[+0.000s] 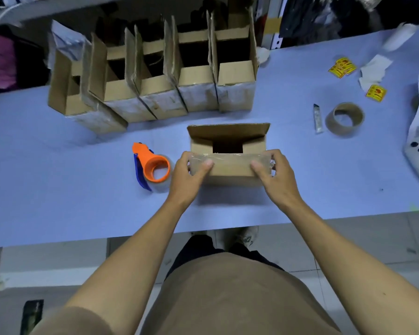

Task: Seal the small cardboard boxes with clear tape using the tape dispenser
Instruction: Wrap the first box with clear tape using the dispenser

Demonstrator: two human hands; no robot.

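Grip: the left hand (191, 170) and right hand (271, 169) clasp the two ends of the cardboard box (229, 155), thumbs on its taped near face, fingers wrapped round the sides.
Box: it sits mid-tabletop, closer to the near edge, its far flap up and the top open.
Dispenser: the orange tape dispenser (151, 166) lies just beside the left hand, untouched.
Risk: squeezing the ends could buckle the walls or wrinkle the tape that shows on the near face; a sideways slide left would knock the dispenser.
Room: bare tabletop (58, 189) lies toward the left edge; a row of open boxes (155, 76) blocks the far edge; a tape roll (345, 118) lies well apart toward the right edge.
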